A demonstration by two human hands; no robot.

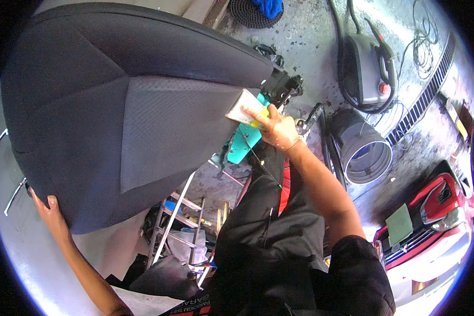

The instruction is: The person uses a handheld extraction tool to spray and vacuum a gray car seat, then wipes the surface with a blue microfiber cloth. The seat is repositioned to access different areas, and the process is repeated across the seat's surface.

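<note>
A dark fabric car seat backrest (168,121) fills the upper left, with a lighter textured panel in its middle. My left hand (51,215) grips its near left edge, the thumb on the fabric and some fingertips hidden behind the rim. In my right hand (282,131) is a white rectangular block (239,109) with yellow along one side, perhaps a scrubbing brush; its underside is hidden. It is at the right end of the backrest, by a teal cloth or panel (242,145) and black seat hardware (279,87).
A grey machine with a hose (367,68) and a grey bucket lying on its side (366,160) are at right, near a floor drain grate (424,89). A red and white car (432,221) stands lower right. Below the seat is a metal stepladder (192,221).
</note>
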